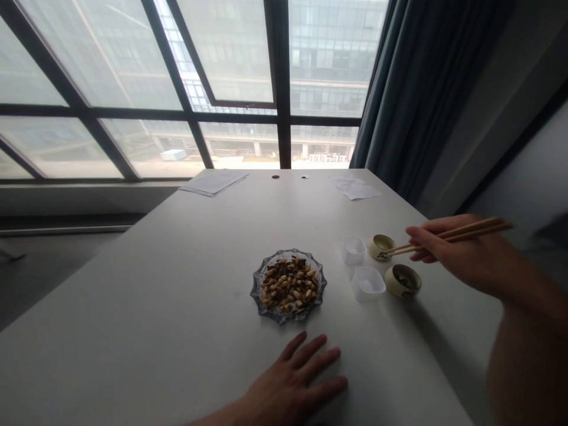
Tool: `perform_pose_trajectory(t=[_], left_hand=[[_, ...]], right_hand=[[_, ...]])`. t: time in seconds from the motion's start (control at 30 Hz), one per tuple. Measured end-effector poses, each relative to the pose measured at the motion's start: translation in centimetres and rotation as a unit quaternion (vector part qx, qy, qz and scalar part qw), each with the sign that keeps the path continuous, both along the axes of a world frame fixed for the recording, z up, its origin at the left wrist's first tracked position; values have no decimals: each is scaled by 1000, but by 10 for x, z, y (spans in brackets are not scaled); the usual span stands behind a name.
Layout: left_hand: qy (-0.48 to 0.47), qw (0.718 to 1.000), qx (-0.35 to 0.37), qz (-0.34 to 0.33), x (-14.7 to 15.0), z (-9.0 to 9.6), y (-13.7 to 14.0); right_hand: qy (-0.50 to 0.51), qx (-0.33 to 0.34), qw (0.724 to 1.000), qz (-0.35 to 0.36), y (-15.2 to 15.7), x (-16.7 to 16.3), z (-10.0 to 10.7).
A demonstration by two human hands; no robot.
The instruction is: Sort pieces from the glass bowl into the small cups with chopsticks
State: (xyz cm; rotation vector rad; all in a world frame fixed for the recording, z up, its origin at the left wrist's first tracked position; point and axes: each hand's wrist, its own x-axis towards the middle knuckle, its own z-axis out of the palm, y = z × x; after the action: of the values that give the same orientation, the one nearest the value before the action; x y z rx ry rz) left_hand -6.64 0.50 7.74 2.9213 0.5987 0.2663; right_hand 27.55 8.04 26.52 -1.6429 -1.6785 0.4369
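Note:
My right hand (pixel 448 242) grips a pair of wooden chopsticks (pixel 465 231). Their tips reach left to the rim area of the farther small ceramic cup (pixel 378 248); whether anything is between the tips is too small to tell. Nearer me stands a second ceramic cup (pixel 403 280) with something dark inside. Flat on the table, fingers spread, lies my left hand (pixel 302 376), just in front of a scalloped glass dish (pixel 257 293). Pistachios (pixel 290 284) mixed with dark seeds fill that dish.
Left of the cups sit two clear plastic containers, a farther one (pixel 354 251) and a nearer one (pixel 368 283). Papers lie at the white table's (pixel 155 307) far left (pixel 214 182) and far right (pixel 357 187). Windows and a dark curtain (pixel 412 89) stand beyond.

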Motion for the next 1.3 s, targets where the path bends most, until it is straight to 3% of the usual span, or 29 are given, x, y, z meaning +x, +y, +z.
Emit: perform_pose_trajectory(t=[0.1,0.2,0.33,0.5,0.77,1.3], left_hand=[[-3,1000,-4,5,-1,2,-1],[-10,1000,-3,9,-1,2,-3],[-9,1000,6,11,-1,-2,-4],[-1,1000,5,10,-1,-7,-4],[-6,1000,12,9,0,-6,-5],[6,1000,17,9,0,-7,-4]], right_hand=[[11,5,1000,3,-10,-24,6],[40,2,992,121,-15,-59,3],[11,-52,963,263,-12,-97,-16],[-8,-76,943,324,-7,-120,-41],[-35,-50,952,300,-5,-120,-46],[23,-101,929,355,-10,-129,-51]])
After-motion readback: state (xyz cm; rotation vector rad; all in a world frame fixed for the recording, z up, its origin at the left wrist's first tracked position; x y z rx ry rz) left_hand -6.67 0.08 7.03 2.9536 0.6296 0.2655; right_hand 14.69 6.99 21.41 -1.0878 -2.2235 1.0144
